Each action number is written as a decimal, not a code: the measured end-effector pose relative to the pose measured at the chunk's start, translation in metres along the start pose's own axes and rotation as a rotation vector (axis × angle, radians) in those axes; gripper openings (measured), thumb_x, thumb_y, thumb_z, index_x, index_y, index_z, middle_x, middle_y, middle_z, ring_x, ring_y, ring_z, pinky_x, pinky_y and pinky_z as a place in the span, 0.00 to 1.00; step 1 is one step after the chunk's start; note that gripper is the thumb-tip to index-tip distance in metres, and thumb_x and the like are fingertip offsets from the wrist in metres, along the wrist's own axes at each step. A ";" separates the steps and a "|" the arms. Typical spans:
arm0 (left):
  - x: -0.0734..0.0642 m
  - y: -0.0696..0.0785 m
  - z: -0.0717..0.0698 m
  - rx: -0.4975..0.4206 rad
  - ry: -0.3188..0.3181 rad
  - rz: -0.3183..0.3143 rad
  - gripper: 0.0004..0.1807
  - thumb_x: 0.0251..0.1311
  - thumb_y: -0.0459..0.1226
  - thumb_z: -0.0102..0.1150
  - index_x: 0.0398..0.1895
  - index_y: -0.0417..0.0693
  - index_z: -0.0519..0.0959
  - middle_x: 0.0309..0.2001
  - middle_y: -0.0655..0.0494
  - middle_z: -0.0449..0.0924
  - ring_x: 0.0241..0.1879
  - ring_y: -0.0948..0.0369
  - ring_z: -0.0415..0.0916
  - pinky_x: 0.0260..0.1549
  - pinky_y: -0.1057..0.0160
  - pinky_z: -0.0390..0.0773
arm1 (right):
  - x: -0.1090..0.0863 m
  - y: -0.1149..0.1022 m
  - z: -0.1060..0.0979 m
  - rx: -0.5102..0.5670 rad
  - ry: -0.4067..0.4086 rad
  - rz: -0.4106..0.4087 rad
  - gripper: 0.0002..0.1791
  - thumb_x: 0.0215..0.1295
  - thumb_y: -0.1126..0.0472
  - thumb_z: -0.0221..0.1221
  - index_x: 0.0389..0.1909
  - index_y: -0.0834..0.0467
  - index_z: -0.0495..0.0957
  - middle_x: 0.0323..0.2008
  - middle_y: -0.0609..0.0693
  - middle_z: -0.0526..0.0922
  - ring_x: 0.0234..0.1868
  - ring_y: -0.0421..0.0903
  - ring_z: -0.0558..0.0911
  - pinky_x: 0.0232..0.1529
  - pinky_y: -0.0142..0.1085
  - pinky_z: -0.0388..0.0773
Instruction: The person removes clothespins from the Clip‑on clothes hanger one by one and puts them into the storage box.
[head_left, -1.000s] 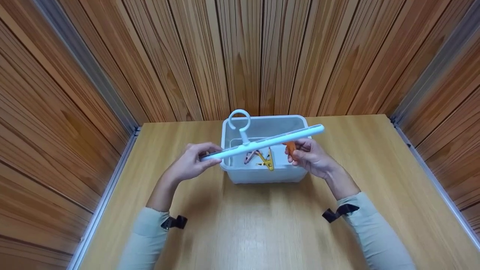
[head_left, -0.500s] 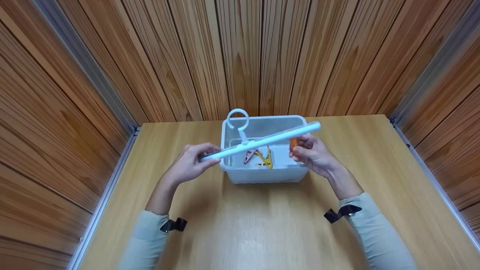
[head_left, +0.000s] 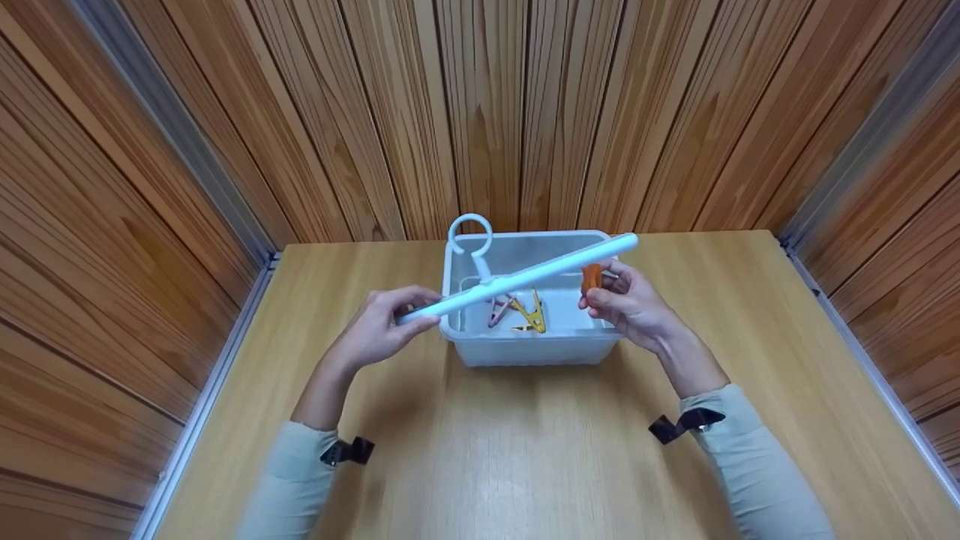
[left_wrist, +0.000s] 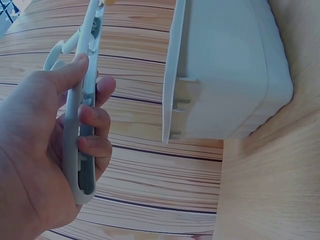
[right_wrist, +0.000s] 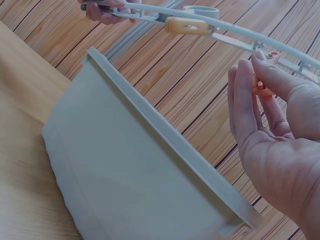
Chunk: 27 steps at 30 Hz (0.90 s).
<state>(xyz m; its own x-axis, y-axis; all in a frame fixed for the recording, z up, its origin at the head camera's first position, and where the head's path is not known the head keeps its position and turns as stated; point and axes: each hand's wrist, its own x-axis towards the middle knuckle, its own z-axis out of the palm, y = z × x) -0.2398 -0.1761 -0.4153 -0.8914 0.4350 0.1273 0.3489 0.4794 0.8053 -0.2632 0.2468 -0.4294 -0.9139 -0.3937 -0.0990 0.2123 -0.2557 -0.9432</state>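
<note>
A light blue plastic hanger with a ring-like hook is held tilted above the bin, its right end higher. My left hand grips its left end, thumb on one side and fingers curled round the other in the left wrist view. Just under the right part of the bar, my right hand pinches an orange clothespin. In the right wrist view the clothespin's tip overlaps the bar. A yellow-orange clip sits on the hanger's underside near the hook.
A whitish plastic bin stands on the wooden table near the back wall. Yellow and pinkish clothespins show inside it. Wood-panelled walls rise behind and at both sides.
The hanger's right end has risen, tilting it more steeply, and its hook has shifted slightly left. My right hand has moved up and a little right with the orange clothespin.
</note>
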 end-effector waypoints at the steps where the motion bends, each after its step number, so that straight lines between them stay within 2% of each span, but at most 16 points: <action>1: 0.000 0.000 0.000 -0.004 0.002 -0.003 0.15 0.78 0.43 0.70 0.63 0.50 0.89 0.40 0.48 0.87 0.34 0.58 0.75 0.37 0.65 0.76 | 0.000 0.000 0.000 -0.005 -0.001 0.002 0.16 0.82 0.69 0.63 0.62 0.51 0.78 0.46 0.48 0.84 0.43 0.41 0.91 0.45 0.27 0.90; 6: 0.000 0.000 -0.001 -0.011 0.004 0.002 0.16 0.78 0.43 0.70 0.63 0.50 0.88 0.39 0.48 0.87 0.34 0.58 0.75 0.37 0.65 0.76 | 0.000 0.000 0.000 -0.018 0.002 0.006 0.17 0.82 0.69 0.63 0.64 0.52 0.76 0.46 0.48 0.84 0.43 0.41 0.91 0.45 0.28 0.90; 15: -0.004 -0.004 0.001 -0.021 0.049 0.003 0.15 0.77 0.41 0.71 0.62 0.48 0.89 0.38 0.47 0.86 0.31 0.59 0.73 0.34 0.66 0.73 | -0.001 -0.003 -0.003 -0.037 0.020 0.004 0.27 0.82 0.72 0.61 0.75 0.54 0.68 0.49 0.49 0.82 0.43 0.42 0.90 0.45 0.27 0.89; 27: -0.015 -0.020 0.006 -0.062 0.138 -0.025 0.16 0.77 0.40 0.71 0.63 0.46 0.88 0.42 0.43 0.88 0.34 0.57 0.75 0.36 0.65 0.75 | -0.001 -0.009 -0.005 -0.107 0.020 0.001 0.23 0.81 0.71 0.62 0.69 0.53 0.72 0.47 0.48 0.85 0.43 0.42 0.91 0.47 0.28 0.90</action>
<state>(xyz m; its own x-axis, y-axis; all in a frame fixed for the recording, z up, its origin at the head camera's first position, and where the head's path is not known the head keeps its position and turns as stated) -0.2320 -0.1871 -0.4368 -0.9323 0.3129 0.1816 0.3115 0.4391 0.8427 -0.2655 0.2539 -0.4223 -0.9207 -0.3757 -0.1054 0.1762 -0.1595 -0.9713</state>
